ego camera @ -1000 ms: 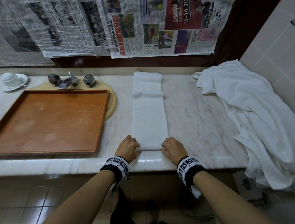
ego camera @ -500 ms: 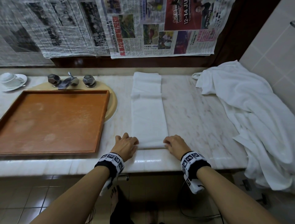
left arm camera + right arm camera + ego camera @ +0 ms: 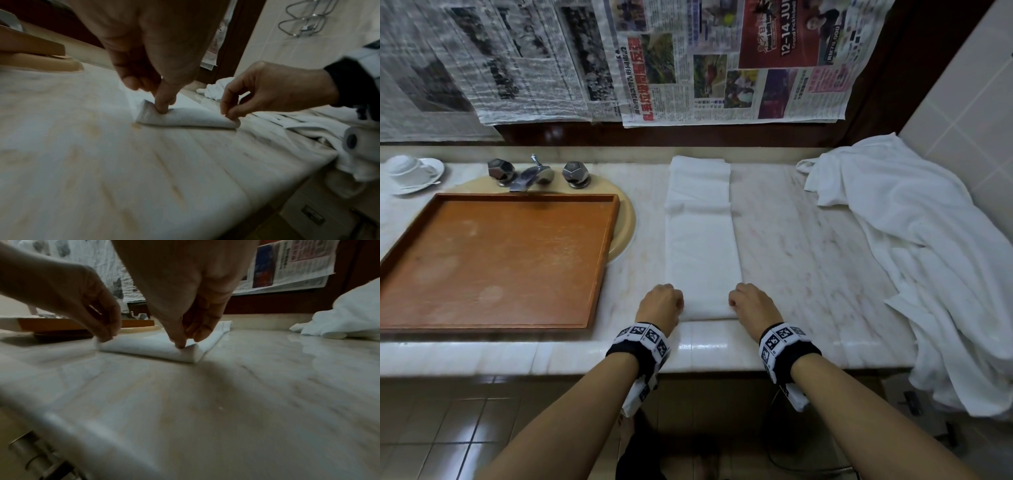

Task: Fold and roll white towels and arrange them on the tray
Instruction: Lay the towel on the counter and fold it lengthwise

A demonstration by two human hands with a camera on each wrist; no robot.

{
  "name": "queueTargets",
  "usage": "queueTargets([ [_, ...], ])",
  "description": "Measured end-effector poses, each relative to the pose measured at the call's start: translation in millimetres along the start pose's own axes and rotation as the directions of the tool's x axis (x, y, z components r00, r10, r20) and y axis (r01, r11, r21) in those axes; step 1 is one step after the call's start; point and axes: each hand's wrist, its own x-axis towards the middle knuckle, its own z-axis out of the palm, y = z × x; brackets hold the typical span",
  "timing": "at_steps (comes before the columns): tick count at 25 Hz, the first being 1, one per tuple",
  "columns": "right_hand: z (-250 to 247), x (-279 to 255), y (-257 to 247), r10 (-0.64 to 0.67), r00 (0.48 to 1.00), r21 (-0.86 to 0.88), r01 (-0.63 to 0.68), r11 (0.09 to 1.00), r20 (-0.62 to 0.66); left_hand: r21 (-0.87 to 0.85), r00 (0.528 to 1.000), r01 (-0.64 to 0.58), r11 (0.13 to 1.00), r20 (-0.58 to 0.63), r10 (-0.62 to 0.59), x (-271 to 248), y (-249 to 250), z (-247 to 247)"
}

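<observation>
Towel (image 3: 702, 246): folded into long narrow strip, lying lengthwise on desk (image 3: 808, 246) btwn tray (image 3: 493, 260) and heap of loose white laundry (image 3: 935, 260). Near end turned up and over, first curl of roll only. L hand (image 3: 659, 305) pinching left corner of that curl, fingers (image 3: 163, 104) curled onto fabric; R hand (image 3: 755, 305) pinching right corner likewise, fingers (image 3: 180, 340) pressed into fold.

Progress, judged: folding of this piece done, rolling barely started, most of strip flat. Far end w/ cross-crease near wall, probably needing smoothing as roll arrives. Tray bare, nothing placed yet. Heap at right unsorted, so plenty left.

Edges & room: curl just inside front edge of desk, so rolling away from body only. Lane ahead open up to back wall. Left edge of strip near tray rim and beige sink rim (image 3: 626, 219), apart though. Right side wide bare marble before heap. Tap (image 3: 530, 174) and cup (image 3: 409, 169) well clear at back left.
</observation>
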Motion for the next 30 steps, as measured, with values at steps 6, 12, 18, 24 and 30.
queueTargets([
  [6,5.1,-16.5,-7.3,-0.097,0.995,0.003,0.097,0.995,0.004,-0.023,0.998,-0.054,0.998,-0.040,0.053,-15.9,2.4,14.1],
  [12,-0.9,-6.7,-2.8,-0.086,0.996,-0.152,0.082,0.985,-0.015,0.210,0.995,-0.098,0.973,-0.006,0.101,-10.6,1.7,4.6],
  [18,-21.7,-2.8,2.7,-0.010,0.975,-0.104,0.034,0.994,0.223,0.218,0.978,-0.206,0.954,0.074,0.194,-13.0,-11.3,-8.8],
  [24,-22.9,4.1,3.7,0.093,0.974,0.008,-0.097,0.995,0.208,0.042,0.990,-0.124,0.991,0.078,0.120,-8.4,-16.4,-14.8],
  [30,-0.9,2.0,-6.8,-0.013,0.999,0.007,0.013,1.000,-0.048,-0.038,0.996,-0.089,0.995,0.021,0.090,-4.9,0.0,-5.3],
])
